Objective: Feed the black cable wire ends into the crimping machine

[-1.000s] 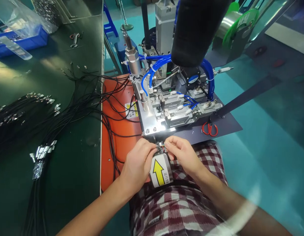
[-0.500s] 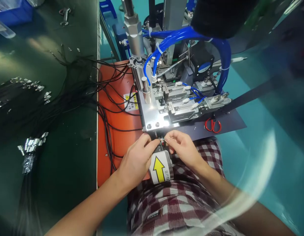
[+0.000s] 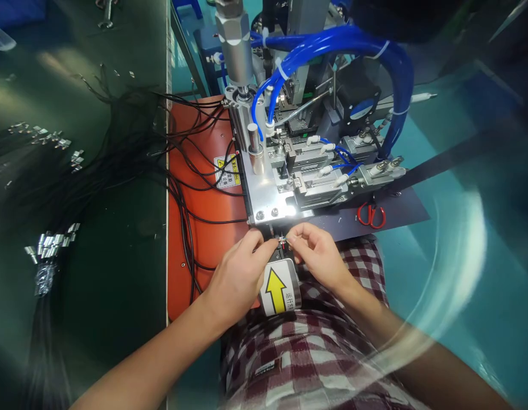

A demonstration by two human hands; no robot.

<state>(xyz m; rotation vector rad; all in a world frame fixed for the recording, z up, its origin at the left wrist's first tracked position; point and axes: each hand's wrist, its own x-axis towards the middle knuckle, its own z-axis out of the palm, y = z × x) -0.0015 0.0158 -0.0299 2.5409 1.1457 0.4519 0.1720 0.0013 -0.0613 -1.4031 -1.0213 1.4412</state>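
Both my hands meet at the front edge of a metal machine (image 3: 270, 193). Between my fingertips sits a tiny silvery piece with a speck of red, perhaps a connector (image 3: 282, 240); its details are too small to make out. My left hand (image 3: 242, 265) is closed, thumb and forefinger pinched at the piece's left side. On the other side my right hand (image 3: 317, 250) is closed in a pinch, its fingertips touching or very near the piece. What lies inside either pinch is hidden. Just below them is a white label with a yellow arrow (image 3: 275, 289).
Black cables (image 3: 184, 208) run over an orange board (image 3: 212, 245) from the dark table at left. A bundle of cables with metal ends (image 3: 54, 247) lies there, and a wrench (image 3: 106, 17) farther back. Red-handled scissors (image 3: 372, 216) rest right of the machine. Blue hoses (image 3: 353, 42) arch above.
The view has shifted slightly, so the machine's upper parts sit a little higher and farther right. My hands keep nearly the same pinched pose around the small piece.
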